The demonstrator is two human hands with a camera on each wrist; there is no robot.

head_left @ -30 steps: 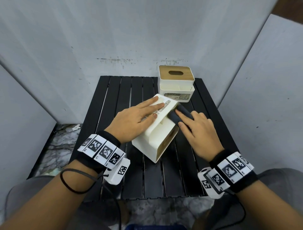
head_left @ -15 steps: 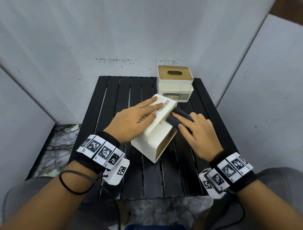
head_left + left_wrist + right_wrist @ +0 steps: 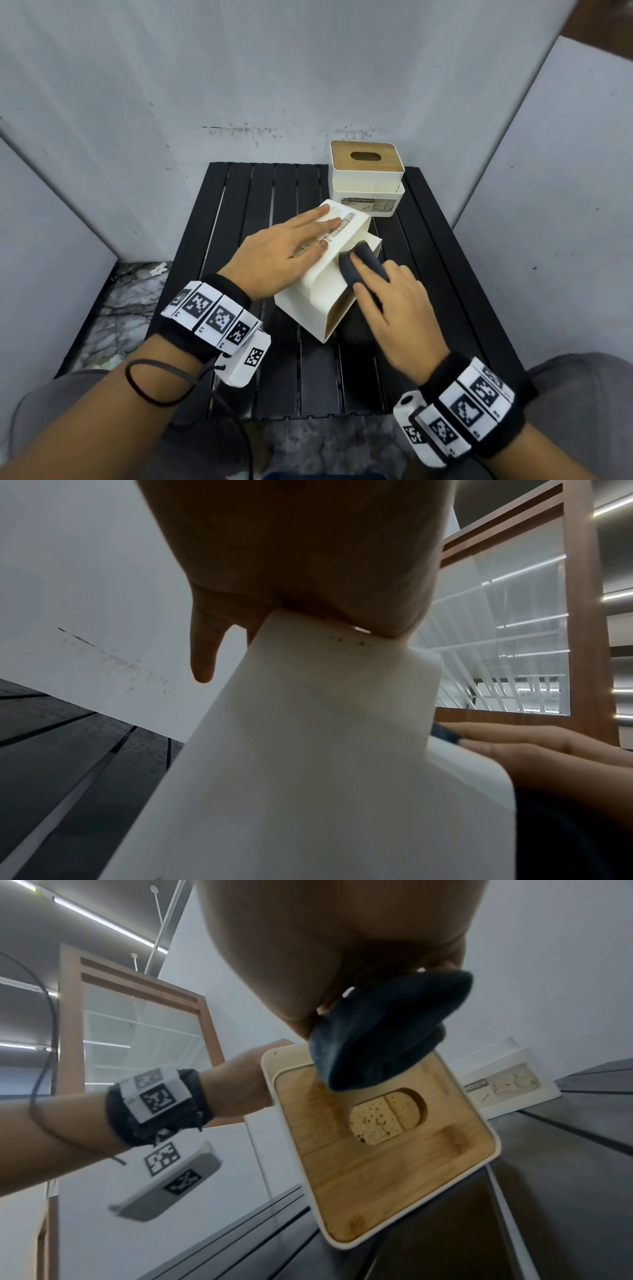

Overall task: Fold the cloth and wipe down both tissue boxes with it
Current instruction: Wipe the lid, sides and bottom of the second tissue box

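A white tissue box [image 3: 305, 308] lies on its side on the black slatted table [image 3: 239, 205], its wooden lid [image 3: 377, 1164] facing right. My left hand [image 3: 284, 253] rests flat on its upper face, fingers straight. My right hand [image 3: 394, 308] holds the folded dark cloth [image 3: 364, 265] between thumb and fingers and presses it on the box's stepped right edge near the lid. In the right wrist view the cloth [image 3: 383, 1037] hangs over the lid's rim. The second tissue box [image 3: 366, 181] stands upright at the table's back right.
Grey panels wall in the table at the back and on both sides. A marbled floor [image 3: 130, 308] shows to the left of the table. The table's left half and near strip hold no objects.
My right hand has slid the cloth along the box's right edge toward me. The left hand and both boxes have stayed where they were.
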